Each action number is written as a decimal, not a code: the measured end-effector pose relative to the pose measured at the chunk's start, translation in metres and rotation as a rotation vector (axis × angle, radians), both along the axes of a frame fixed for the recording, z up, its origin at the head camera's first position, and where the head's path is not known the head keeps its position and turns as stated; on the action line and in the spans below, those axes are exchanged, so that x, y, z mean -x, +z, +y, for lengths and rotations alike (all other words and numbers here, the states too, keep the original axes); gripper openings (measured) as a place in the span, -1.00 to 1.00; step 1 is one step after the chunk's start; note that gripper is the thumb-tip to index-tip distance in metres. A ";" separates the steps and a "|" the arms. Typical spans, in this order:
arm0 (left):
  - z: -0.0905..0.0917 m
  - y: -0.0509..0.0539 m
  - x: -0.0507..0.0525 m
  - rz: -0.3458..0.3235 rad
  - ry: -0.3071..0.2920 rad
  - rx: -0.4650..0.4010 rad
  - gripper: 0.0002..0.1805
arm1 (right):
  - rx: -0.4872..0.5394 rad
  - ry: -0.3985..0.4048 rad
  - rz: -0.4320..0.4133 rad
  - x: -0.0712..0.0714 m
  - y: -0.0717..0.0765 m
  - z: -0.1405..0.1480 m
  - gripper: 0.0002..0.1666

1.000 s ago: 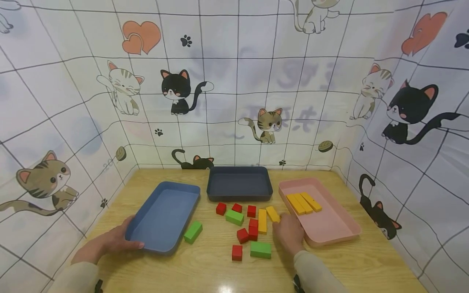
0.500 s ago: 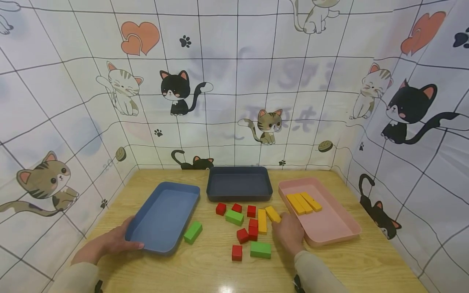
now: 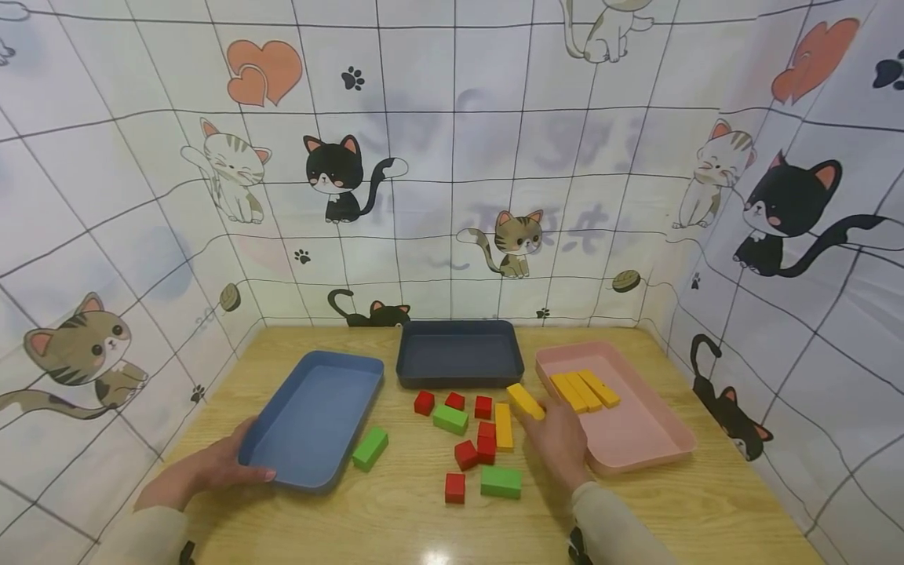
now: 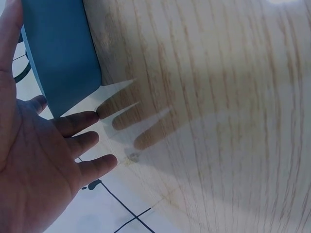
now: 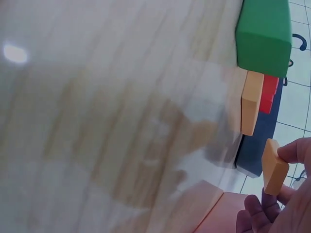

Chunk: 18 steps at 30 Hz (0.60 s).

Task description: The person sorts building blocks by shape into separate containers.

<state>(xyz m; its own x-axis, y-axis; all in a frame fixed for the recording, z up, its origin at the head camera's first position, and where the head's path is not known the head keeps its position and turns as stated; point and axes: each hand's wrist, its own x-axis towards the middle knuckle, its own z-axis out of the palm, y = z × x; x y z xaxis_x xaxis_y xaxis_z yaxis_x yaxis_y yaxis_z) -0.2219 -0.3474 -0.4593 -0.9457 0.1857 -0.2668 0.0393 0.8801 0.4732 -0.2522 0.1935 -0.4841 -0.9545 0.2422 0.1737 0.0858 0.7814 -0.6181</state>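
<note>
My right hand [image 3: 558,443] pinches a yellow rectangular block [image 3: 525,400] by one end, and the block is raised just off the table, left of the pink tray [image 3: 664,443]. In the right wrist view, thumb and fingers grip that same block [image 5: 275,167]. At the near left corner of the blue tray [image 3: 311,424], my left hand [image 3: 229,461] touches the wall. The left wrist view shows this hand [image 4: 39,160] with its fingers fairly straight and spread beside the tray [image 4: 60,53]. Three yellow blocks [image 3: 585,391] lie side by side in the pink tray.
A dark navy tray [image 3: 461,380] stands at the back middle. Between the trays lie several red cubes [image 3: 455,488], green blocks [image 3: 501,482] and another yellow block [image 3: 504,428]. One green block [image 3: 370,448] lies close to the blue tray. Cat-print cloth [image 3: 452,267] walls the table's back and sides.
My right hand has lifted the yellow block from the table, slightly up and to the left. The left hand and the trays stay in place; the head view has shifted slightly.
</note>
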 end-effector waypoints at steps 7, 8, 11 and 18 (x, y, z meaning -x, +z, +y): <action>-0.002 -0.003 0.001 -0.005 0.000 -0.002 0.27 | 0.024 -0.017 0.005 0.002 0.007 0.007 -0.46; -0.002 -0.003 0.001 -0.005 -0.001 -0.004 0.27 | 0.026 -0.019 0.006 0.002 0.009 0.008 -0.47; -0.001 -0.003 0.000 -0.003 -0.002 -0.009 0.27 | 0.026 -0.015 0.018 0.003 0.013 0.012 -0.48; -0.001 -0.002 0.001 0.019 -0.004 -0.006 0.26 | 0.031 -0.028 0.014 0.006 0.021 0.026 -0.42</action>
